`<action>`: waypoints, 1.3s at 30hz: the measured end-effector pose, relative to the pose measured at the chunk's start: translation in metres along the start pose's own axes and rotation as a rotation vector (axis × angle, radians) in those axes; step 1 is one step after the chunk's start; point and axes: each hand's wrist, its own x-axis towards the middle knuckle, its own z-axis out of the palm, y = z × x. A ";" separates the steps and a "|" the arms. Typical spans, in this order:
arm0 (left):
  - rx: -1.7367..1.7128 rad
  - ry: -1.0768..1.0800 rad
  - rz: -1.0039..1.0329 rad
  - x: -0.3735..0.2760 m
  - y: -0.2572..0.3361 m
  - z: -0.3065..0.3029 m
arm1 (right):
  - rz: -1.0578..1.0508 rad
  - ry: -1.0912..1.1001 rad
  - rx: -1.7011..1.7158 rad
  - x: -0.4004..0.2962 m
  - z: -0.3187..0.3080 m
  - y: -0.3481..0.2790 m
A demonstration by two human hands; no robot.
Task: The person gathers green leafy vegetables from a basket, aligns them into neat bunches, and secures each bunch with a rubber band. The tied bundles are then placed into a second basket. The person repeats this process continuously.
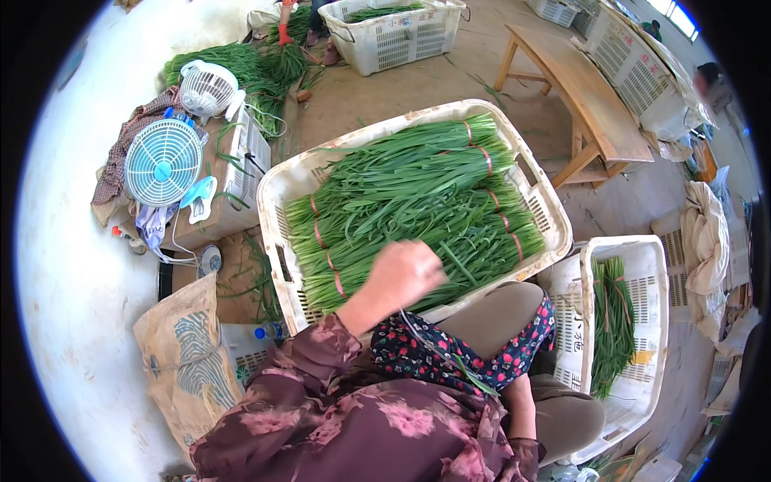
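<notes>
Fingers curled and blurred, my left hand is above the near side of a white plastic crate in front of me. Whether it holds anything thin cannot be told. Bundles of green garlic chives fill the crate, tied with red bands near their pale ends. The bundles lie sideways, with cut ends towards both short walls. My right hand is out of view behind the flowered apron on my lap; only the forearm shows. A loose green leaf lies on the apron.
A second white crate with tied chives stands at my right. At left are two fans on an upturned crate and a woven sack. Ahead, a red-gloved hand touches piled chives. A wooden bench stands ahead right.
</notes>
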 end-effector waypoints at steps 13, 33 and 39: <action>-1.053 0.206 -0.940 -0.037 -0.098 0.073 | 0.155 0.003 -0.080 -0.002 -0.016 -0.035; -0.651 -0.358 0.659 0.025 0.163 0.011 | 0.214 0.065 -0.405 -0.025 -0.029 -0.080; -0.574 -0.565 0.782 0.053 0.188 0.038 | -0.028 0.046 0.050 -0.087 -0.154 -0.120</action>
